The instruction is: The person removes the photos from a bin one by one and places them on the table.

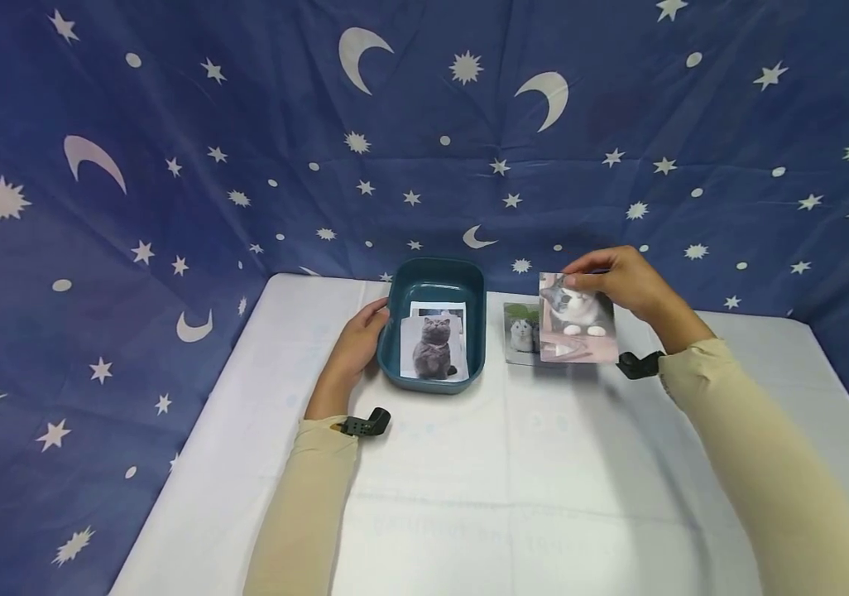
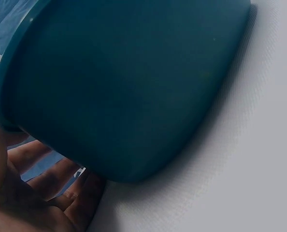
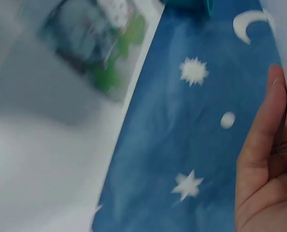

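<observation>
My left hand (image 1: 357, 341) rests against the left side of a teal plastic bin (image 1: 475, 331), its fingers loosely spread by the outer wall and rim, as the left wrist view also shows. Inside the bin lie several photo cards, the top one a grey cat picture (image 1: 434, 352). With thumb and fingers my right hand (image 1: 633, 285) pinches the top edge of another cat photo card (image 1: 577, 339), held upright with its picture facing me. Partly hidden behind that card is a photo card (image 1: 520, 335) of small furry animals with green leaves, lying on the table.
A white cloth covers the table (image 1: 454, 497). Behind and to the left hangs a dark blue curtain (image 1: 395, 149) with white moons and stars, meeting the table's back edge just behind the bin. A dark band sits on each wrist.
</observation>
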`<state>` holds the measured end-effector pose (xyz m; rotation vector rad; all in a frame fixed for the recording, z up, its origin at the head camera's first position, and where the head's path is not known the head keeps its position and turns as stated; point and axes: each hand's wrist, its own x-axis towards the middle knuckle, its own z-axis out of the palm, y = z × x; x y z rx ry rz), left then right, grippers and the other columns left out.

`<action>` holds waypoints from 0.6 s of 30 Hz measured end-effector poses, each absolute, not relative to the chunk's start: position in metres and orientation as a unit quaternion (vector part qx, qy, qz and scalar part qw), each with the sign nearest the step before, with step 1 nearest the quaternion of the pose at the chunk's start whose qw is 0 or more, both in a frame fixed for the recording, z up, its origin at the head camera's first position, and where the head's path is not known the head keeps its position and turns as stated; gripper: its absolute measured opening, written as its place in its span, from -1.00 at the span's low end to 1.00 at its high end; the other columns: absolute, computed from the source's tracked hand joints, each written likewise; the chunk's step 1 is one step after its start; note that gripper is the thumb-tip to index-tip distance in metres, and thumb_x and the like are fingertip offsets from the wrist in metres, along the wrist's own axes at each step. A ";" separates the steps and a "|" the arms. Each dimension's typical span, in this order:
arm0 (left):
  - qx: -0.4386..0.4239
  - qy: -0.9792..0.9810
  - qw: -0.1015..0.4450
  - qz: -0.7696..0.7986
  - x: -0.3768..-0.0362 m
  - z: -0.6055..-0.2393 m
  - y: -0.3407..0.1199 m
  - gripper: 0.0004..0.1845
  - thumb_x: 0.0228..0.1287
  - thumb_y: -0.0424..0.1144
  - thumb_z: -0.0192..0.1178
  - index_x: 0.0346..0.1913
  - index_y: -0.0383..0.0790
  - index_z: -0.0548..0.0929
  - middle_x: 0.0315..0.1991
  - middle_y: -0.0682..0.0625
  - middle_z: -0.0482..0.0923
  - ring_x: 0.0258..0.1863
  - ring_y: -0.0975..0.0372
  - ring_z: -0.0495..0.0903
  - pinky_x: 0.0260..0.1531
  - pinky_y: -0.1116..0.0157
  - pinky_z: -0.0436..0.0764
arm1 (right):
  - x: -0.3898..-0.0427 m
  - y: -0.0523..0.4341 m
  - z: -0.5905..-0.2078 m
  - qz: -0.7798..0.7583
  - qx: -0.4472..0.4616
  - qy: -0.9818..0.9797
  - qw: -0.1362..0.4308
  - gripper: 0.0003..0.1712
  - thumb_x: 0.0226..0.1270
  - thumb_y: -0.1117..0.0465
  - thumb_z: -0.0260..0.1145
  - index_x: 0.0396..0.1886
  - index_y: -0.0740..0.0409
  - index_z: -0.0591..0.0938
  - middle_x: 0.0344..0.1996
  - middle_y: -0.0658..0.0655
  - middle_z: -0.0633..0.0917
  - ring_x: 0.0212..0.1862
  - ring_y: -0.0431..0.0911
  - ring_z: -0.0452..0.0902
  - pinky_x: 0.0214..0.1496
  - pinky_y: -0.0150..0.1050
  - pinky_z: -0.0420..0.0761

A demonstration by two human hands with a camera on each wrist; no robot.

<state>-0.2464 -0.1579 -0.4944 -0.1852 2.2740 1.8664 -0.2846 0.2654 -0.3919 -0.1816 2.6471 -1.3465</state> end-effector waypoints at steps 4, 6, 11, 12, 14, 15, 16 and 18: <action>-0.069 0.769 0.104 0.626 -0.247 -0.493 -0.158 -0.48 0.59 0.07 -0.01 0.50 0.06 0.41 0.52 -0.05 0.35 0.57 0.10 0.20 0.57 0.03 0.16 | -0.282 0.290 -0.402 -0.444 -0.042 0.892 0.076 -0.53 0.33 0.04 0.48 0.15 0.18 0.71 -0.16 -0.14 0.70 -0.10 -0.19 0.58 -0.17 -0.36 0.63; -0.071 0.770 0.105 0.625 -0.248 -0.494 -0.158 -0.48 0.59 0.07 -0.01 0.51 0.07 0.40 0.52 -0.04 0.34 0.57 0.10 0.20 0.57 0.02 0.16 | -0.283 0.301 -0.408 -0.443 -0.032 0.893 0.066 -0.52 0.33 0.04 0.49 0.14 0.20 0.71 -0.22 -0.16 0.70 -0.12 -0.19 0.57 -0.18 -0.38 0.62; -0.065 0.770 0.105 0.626 -0.248 -0.494 -0.160 -0.48 0.60 0.06 -0.02 0.51 0.05 0.40 0.52 -0.06 0.35 0.56 0.08 0.21 0.57 0.00 0.16 | -0.284 0.319 -0.430 -0.447 -0.008 0.893 0.052 -0.52 0.25 -0.02 0.54 0.04 0.20 0.76 -0.24 -0.23 0.70 -0.18 -0.15 0.56 -0.24 -0.33 0.61; -0.063 0.769 0.106 0.628 -0.248 -0.494 -0.160 -0.48 0.60 0.06 -0.01 0.50 0.05 0.40 0.51 -0.06 0.35 0.56 0.08 0.21 0.57 0.00 0.17 | -0.284 0.323 -0.434 -0.446 -0.001 0.893 0.053 -0.51 0.24 -0.04 0.54 0.04 0.18 0.77 -0.23 -0.23 0.70 -0.18 -0.13 0.57 -0.25 -0.30 0.62; -0.061 0.767 0.107 0.630 -0.248 -0.495 -0.159 -0.48 0.59 0.07 -0.01 0.50 0.04 0.41 0.52 -0.06 0.35 0.57 0.08 0.21 0.57 0.01 0.17 | -0.284 0.330 -0.444 -0.442 0.013 0.895 0.055 -0.48 0.22 -0.10 0.55 0.04 0.15 0.77 -0.21 -0.23 0.69 -0.17 -0.10 0.57 -0.25 -0.27 0.63; -0.061 0.765 0.107 0.632 -0.248 -0.494 -0.159 -0.48 0.59 0.07 -0.01 0.50 0.04 0.41 0.51 -0.05 0.35 0.57 0.08 0.20 0.57 0.01 0.17 | -0.284 0.333 -0.448 -0.442 0.020 0.895 0.056 -0.46 0.20 -0.12 0.55 0.04 0.14 0.77 -0.20 -0.22 0.69 -0.17 -0.08 0.57 -0.26 -0.25 0.63; -0.062 0.764 0.106 0.633 -0.248 -0.494 -0.159 -0.48 0.59 0.07 -0.01 0.50 0.04 0.41 0.51 -0.05 0.35 0.57 0.09 0.21 0.57 0.01 0.17 | -0.284 0.335 -0.453 -0.443 0.026 0.895 0.056 -0.44 0.19 -0.14 0.55 0.04 0.14 0.77 -0.18 -0.20 0.68 -0.17 -0.07 0.57 -0.26 -0.24 0.63; -0.065 0.762 0.107 0.635 -0.247 -0.494 -0.159 -0.48 0.60 0.07 -0.01 0.49 0.05 0.41 0.51 -0.04 0.35 0.57 0.09 0.20 0.57 0.02 0.16 | -0.284 0.338 -0.460 -0.442 0.033 0.894 0.058 -0.41 0.18 -0.16 0.55 0.06 0.14 0.77 -0.14 -0.15 0.67 -0.14 -0.04 0.55 -0.26 -0.24 0.62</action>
